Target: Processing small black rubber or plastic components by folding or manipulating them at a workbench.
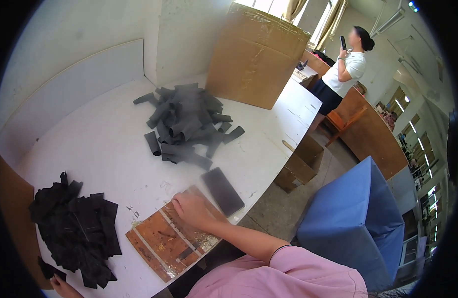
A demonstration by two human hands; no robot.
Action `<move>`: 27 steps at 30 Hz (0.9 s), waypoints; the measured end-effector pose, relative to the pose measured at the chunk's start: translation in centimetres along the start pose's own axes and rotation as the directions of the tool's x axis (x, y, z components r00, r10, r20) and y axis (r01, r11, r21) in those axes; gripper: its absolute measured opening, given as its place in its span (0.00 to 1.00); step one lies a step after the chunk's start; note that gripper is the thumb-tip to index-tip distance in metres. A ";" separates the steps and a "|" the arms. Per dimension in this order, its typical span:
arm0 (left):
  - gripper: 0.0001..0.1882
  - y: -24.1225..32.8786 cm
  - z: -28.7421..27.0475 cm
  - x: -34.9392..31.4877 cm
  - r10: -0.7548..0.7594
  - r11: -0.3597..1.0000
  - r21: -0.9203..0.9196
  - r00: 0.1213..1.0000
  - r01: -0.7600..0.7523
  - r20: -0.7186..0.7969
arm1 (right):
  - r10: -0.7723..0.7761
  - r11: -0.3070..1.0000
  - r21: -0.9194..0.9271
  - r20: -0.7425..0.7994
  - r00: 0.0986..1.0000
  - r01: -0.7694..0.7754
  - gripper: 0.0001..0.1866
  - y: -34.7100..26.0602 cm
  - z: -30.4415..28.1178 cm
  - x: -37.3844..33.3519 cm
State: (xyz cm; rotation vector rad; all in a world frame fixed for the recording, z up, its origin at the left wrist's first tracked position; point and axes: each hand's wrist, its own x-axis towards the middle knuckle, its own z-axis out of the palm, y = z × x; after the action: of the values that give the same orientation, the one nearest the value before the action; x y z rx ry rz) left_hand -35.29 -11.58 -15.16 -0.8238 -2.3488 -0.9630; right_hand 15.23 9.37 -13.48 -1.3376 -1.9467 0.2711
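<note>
At the lower left edge, my left hand (63,287) pinches a small black fabric piece (51,269) beside a heap of black fabric pieces (80,223). My right hand (193,209) rests with curled fingers on a brown wooden board (157,243) at the table's near edge. Pale strips and shiny clear tape cross that board. Whatever the right fingertips may hold is hidden beneath them. Just right of this hand lies a flat dark rectangular slab (222,191). Farther back, many rolled black fabric tubes (184,121) form a loose pile.
A large cardboard box (256,54) stands at the white table's (110,164) far end. Right of the table are a blue fabric bin (338,208), an open carton (301,166) and an orange chair (345,119). A person (345,69) in a white shirt holds up a phone.
</note>
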 end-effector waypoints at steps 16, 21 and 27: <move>0.06 26.3 -6.9 -11.7 0.055 0.592 -0.768 0.938 0.245 0.342 | 0.055 0.967 0.252 -0.092 0.994 -0.031 0.06 -1.7 -1.3 -0.6; 0.18 31.7 -8.6 -15.1 0.054 -0.126 -0.514 0.524 0.848 0.850 | 0.189 0.782 0.573 0.157 0.969 -0.246 0.06 -3.9 -5.1 -4.3; 0.18 32.7 -9.9 -18.1 0.204 -0.481 -0.126 0.251 0.868 0.946 | -0.014 0.620 0.715 0.423 0.906 -0.324 0.09 -7.8 -8.8 -7.3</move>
State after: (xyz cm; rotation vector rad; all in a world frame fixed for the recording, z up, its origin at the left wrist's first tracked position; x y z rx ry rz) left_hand 1.65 -6.48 -4.81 0.0638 -1.5917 -4.1986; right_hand 16.90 -2.39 -6.30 -0.8769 -1.6509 1.4068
